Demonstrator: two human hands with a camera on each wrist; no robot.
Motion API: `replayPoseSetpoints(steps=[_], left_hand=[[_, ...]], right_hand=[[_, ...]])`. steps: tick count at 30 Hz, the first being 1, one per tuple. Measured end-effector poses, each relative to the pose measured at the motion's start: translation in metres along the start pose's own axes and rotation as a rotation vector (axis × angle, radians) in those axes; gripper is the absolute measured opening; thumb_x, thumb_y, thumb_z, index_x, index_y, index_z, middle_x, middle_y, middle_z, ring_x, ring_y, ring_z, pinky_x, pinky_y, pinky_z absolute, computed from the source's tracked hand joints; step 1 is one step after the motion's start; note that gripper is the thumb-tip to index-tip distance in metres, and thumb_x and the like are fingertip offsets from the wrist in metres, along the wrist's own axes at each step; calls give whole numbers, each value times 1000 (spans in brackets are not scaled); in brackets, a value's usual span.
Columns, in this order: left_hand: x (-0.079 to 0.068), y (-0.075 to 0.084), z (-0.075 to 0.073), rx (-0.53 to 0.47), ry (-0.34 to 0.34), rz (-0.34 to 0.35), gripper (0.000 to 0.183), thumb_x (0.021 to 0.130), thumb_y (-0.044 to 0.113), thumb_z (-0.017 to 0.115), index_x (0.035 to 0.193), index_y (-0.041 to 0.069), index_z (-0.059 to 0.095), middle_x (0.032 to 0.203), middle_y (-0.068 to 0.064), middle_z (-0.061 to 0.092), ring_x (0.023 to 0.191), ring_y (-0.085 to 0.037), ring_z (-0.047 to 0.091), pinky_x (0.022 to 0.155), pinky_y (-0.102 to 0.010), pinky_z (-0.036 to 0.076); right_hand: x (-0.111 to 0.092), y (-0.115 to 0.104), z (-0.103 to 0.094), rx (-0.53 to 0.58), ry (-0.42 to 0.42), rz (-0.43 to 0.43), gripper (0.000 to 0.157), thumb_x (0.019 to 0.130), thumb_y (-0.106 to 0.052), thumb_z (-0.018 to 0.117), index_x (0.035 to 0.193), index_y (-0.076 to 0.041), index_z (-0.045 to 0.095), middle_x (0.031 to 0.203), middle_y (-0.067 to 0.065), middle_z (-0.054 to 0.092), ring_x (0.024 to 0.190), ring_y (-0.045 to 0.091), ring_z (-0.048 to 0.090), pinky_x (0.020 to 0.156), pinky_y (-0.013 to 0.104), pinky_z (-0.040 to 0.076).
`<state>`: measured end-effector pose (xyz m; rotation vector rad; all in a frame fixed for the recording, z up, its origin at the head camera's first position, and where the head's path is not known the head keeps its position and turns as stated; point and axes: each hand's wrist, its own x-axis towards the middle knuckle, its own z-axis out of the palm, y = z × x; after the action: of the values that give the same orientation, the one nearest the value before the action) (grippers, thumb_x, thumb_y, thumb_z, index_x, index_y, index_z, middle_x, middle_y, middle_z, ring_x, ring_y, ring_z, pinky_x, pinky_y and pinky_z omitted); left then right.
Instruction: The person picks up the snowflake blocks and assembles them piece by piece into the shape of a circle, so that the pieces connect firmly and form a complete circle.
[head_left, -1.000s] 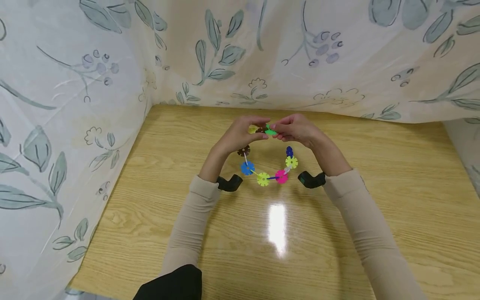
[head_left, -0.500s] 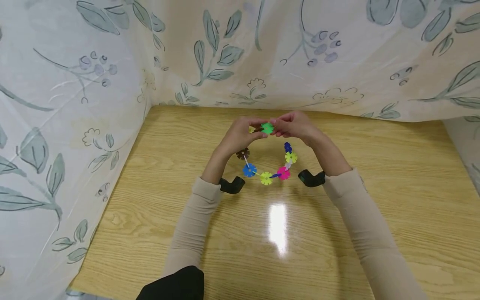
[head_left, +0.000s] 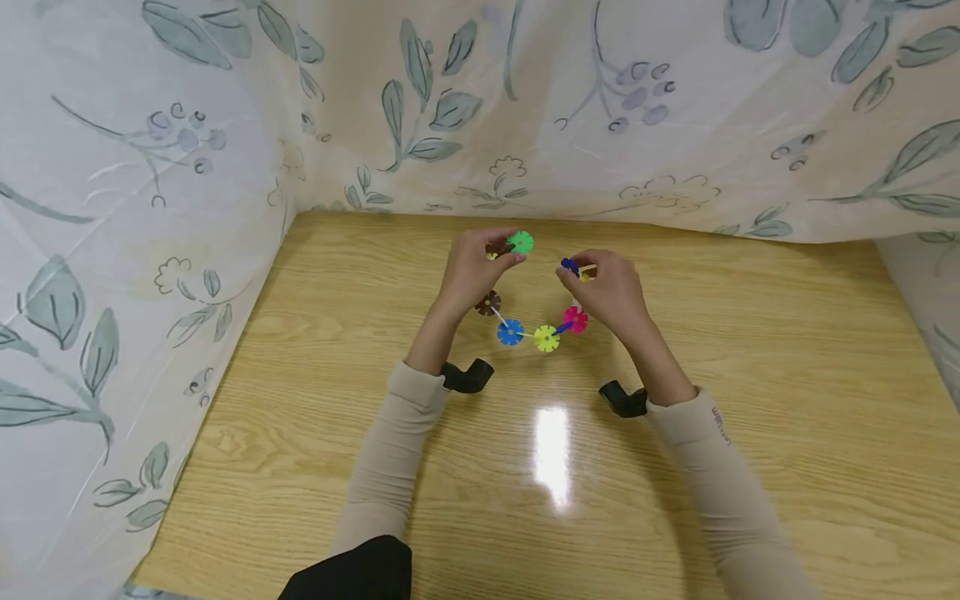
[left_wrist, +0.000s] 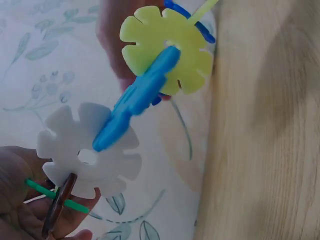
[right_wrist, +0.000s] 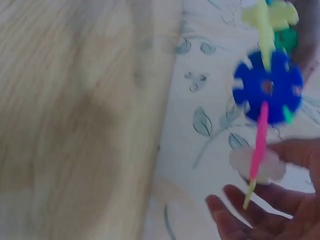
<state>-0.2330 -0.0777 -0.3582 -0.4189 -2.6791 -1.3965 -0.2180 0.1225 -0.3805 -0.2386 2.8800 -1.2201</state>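
Observation:
A chain of slotted plastic snowflake discs hangs in a curve between my two hands. My left hand pinches its left end, where a green disc shows past the fingertips. My right hand grips the other end by a dark blue disc, with a yellow disc partly hidden by the fingers. Along the sag are a brown disc, a blue disc, a yellow-green disc and a pink disc. In the right wrist view, a whitish disc lies against the fingers.
A wooden table lies below the hands, with a bright glare patch in front of them. Leaf-patterned cloth rises behind the table and along its left side. Black curved mounts stick out from both wrists.
My right hand has left the green disc and moved down to the dark blue end of the chain. My left hand has shifted slightly left with the green disc.

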Motion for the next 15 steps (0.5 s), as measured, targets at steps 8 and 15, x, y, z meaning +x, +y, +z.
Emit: replayPoseSetpoints(steps=[8,15], left_hand=[[-1,3,1,1,27,-4,36,81,14,71,114,3,64,94,-12,69,88,-20,64,75,-27,51],[1,5,3,34,-34,31,37,80,14,71,115,4,64,99,-11,70,87,-20,66,71,-26,52]], right_hand=[[1,-4,10,53,106,-81,24,91,-17,57,105,1,66,101,16,68,84,30,63,55,30,47],[7,-8,10,209,124,-167,22,89,-14,59,101,3,67,99,16,68,90,27,64,74,35,54]])
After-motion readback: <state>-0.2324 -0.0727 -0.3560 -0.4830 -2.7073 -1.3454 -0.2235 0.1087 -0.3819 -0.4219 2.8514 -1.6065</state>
